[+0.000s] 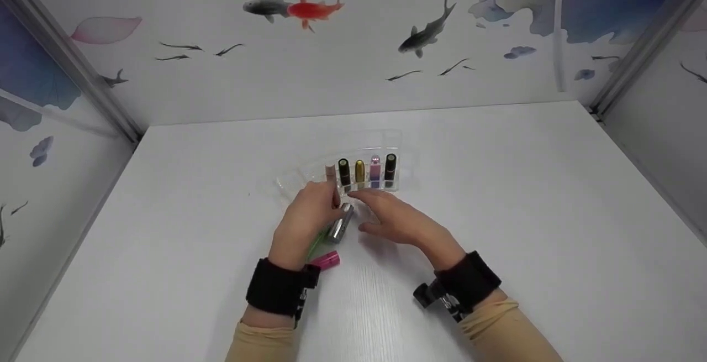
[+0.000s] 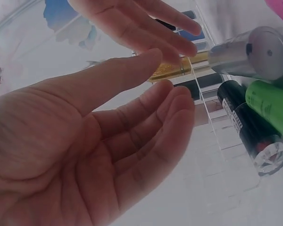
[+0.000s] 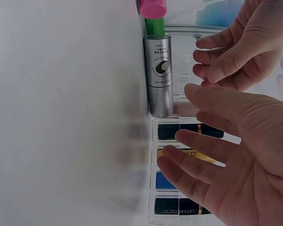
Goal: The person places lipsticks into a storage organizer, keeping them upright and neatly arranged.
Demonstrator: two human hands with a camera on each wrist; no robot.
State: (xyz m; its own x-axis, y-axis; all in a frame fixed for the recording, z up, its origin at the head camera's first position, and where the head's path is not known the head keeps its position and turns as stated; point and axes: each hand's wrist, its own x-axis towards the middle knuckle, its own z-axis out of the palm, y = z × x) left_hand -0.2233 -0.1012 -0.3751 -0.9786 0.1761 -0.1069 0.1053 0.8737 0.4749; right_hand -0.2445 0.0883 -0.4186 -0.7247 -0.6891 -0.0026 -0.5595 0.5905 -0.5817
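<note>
Clear plastic makes the holder (image 1: 392, 141), mid-frame, hard to trace; its far edges melt into the white table (image 1: 497, 202). Five lipsticks (image 1: 359, 171) stand there in a row, so I'd judge filling is under way. Just below lies a silver tube (image 1: 341, 225), a pink tube (image 1: 328, 260) beneath that. Both hands look empty: the left hand (image 1: 306, 213) loosely curved, the right hand (image 1: 397, 218) with fingers parted. Next calls, I'd guess, for pinching the silver tube. A green tube (image 2: 273, 106) and black tube (image 2: 247, 125) hide largely behind the left hand from overhead.
</note>
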